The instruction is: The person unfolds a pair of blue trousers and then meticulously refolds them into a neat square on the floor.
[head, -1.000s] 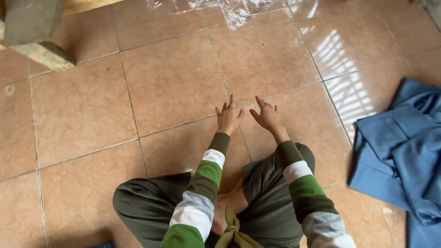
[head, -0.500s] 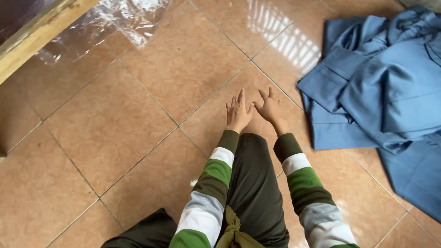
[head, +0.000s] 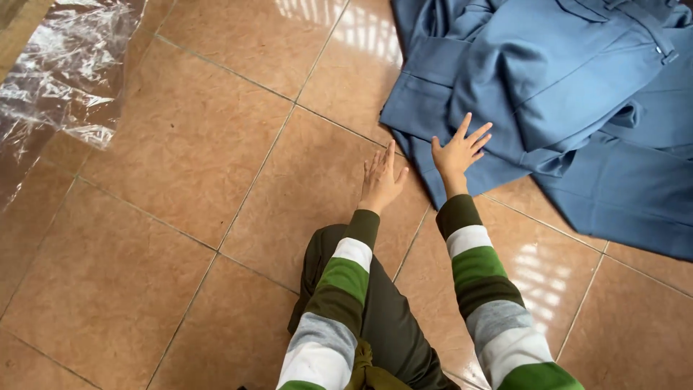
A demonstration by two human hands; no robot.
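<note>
Blue garment (head: pixel 548 79) edge under right hand (head: pixel 456 154)

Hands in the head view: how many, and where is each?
2. The left hand hovers open over the tile floor; the right hand reaches the blue garment. No others visible.

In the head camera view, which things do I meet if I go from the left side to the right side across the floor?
Clear plastic sheet → bare brown tiled floor → left hand, flat over the tiles → right hand, fingers spread at the edge of the cloth → pile of blue clothing.
</note>
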